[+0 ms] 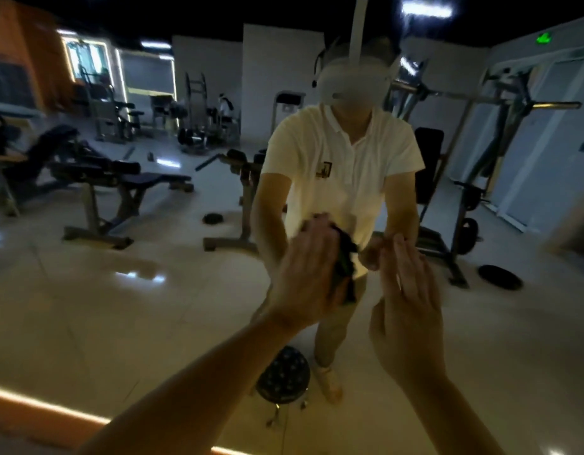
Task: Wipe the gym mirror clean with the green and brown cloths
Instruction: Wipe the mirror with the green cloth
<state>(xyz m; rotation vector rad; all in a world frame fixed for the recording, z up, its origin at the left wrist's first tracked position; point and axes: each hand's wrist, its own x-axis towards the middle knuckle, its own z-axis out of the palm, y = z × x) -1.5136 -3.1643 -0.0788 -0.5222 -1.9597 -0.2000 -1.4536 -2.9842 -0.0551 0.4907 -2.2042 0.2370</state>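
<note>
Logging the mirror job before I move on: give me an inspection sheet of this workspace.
Surface: mirror, reflecting the gym; smears cannot be told.
Job's things: one dark cloth, colour unclear; second cloth not seen.
Clutter: reflected weight plate on the floor.
Grippers: left hand presses the dark cloth to the glass; right hand open, empty.
Cables: nothing seen.
Surroundings: reflected bench, dim gym.

Hands x2 (L hand [303, 277], R hand [409, 307]), cloth [346, 257] x1, mirror [120, 307] x1, stool [282, 376] x1.
</note>
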